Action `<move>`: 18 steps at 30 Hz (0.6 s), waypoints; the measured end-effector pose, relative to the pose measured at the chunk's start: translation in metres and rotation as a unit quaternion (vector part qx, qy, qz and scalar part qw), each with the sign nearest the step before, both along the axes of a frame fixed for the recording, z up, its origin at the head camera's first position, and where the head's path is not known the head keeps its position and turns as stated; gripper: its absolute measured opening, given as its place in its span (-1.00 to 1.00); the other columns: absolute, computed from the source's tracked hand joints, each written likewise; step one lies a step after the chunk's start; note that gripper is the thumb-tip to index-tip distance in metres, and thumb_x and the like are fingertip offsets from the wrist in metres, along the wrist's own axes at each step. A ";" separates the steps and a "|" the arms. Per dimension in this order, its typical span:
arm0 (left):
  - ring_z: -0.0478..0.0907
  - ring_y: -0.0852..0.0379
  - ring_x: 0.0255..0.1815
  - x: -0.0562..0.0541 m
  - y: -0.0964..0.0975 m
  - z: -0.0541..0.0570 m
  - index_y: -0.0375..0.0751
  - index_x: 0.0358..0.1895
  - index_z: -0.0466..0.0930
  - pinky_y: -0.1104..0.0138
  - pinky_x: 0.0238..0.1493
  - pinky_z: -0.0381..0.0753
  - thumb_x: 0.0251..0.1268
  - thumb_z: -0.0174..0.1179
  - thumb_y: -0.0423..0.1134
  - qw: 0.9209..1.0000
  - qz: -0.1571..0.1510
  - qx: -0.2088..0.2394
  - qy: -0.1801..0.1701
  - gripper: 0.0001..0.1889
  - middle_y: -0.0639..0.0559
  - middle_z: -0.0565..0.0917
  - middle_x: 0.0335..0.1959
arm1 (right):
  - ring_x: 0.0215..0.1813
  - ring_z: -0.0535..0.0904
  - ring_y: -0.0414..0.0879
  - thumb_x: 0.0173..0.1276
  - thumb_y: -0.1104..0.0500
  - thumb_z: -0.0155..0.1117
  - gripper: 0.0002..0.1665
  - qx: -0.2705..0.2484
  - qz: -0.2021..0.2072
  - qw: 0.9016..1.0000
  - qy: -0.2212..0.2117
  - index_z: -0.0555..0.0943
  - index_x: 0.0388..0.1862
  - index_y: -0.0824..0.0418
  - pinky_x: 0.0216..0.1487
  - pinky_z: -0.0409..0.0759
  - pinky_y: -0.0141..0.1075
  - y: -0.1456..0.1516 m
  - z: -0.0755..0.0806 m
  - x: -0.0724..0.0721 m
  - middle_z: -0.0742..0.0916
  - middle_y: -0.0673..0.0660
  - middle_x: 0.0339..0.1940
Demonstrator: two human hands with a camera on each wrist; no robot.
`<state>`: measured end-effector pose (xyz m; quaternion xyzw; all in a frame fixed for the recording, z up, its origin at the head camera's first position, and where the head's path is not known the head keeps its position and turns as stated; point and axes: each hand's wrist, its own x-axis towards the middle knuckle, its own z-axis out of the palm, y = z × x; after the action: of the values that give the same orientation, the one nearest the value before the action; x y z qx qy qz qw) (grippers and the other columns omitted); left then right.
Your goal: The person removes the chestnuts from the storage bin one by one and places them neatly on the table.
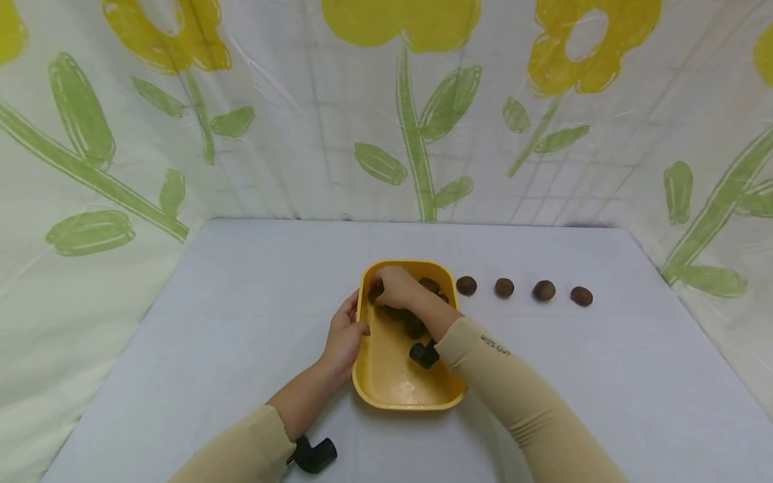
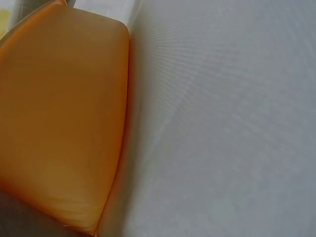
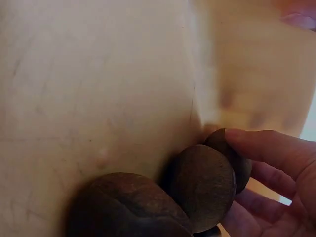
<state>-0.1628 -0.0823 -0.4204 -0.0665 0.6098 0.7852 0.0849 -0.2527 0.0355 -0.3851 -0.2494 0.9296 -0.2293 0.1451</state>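
Observation:
A yellow plastic bin (image 1: 407, 396) sits on the table. My left hand (image 1: 344, 342) grips its left wall, thumb over the rim and fingers outside. In the left wrist view the bin's outer wall (image 2: 64, 113) fills the left side; the fingers are out of sight there. Inside the bin's far left corner, my right hand (image 1: 398, 287) pinches a brown, round, nut-like thing (image 3: 242, 168). Beside it in the right wrist view lie another brown round thing (image 3: 202, 187) and a larger creased one (image 3: 128, 207). My right forearm hides part of the bin's contents.
Right of the bin, several brown round things stand spaced in a row, from the nearest one (image 1: 466, 286) to the farthest (image 1: 582, 296). Black wrist cameras show at my left wrist (image 1: 315, 455) and right wrist (image 1: 424, 354). A flower-printed curtain (image 1: 272, 168) surrounds the white table (image 1: 253, 295).

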 end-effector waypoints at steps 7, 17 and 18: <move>0.08 -0.08 0.46 0.000 0.000 0.002 -0.26 0.44 0.00 0.07 0.42 0.14 -0.07 -0.27 -0.68 1.000 0.002 -0.001 0.000 -0.18 -0.15 0.09 0.47 | -0.11 0.58 -0.01 0.09 0.29 0.36 -0.68 -0.019 0.004 1.000 -0.004 0.63 -0.12 0.29 -0.03 0.58 -0.23 0.000 -0.003 -0.002 0.70 0.17 -0.15; 0.08 -0.08 0.46 0.002 0.000 0.001 -0.27 0.44 -0.02 0.06 0.42 0.14 -0.09 -0.28 -0.67 1.000 -0.002 0.008 0.006 -0.17 -0.14 0.09 0.47 | -0.42 0.47 -0.10 0.03 0.24 0.33 -0.77 -0.064 -0.025 0.997 -0.034 0.58 -0.28 0.20 -0.45 0.46 -0.40 0.019 0.017 0.000 0.64 0.11 -0.35; 0.08 -0.07 0.46 0.002 0.000 0.001 -0.26 0.44 -0.02 0.06 0.42 0.14 -0.09 -0.28 -0.67 1.000 -0.002 0.008 0.004 -0.17 -0.14 0.09 0.47 | -0.41 0.48 -0.09 0.03 0.24 0.32 -0.77 -0.071 -0.026 0.996 -0.039 0.58 -0.28 0.20 -0.44 0.47 -0.39 0.023 0.021 0.000 0.64 0.12 -0.34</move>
<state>-0.1613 -0.0822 -0.4196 -0.0613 0.6043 0.7899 0.0843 -0.2524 0.0585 -0.3642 -0.2256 0.9108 -0.3082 0.1568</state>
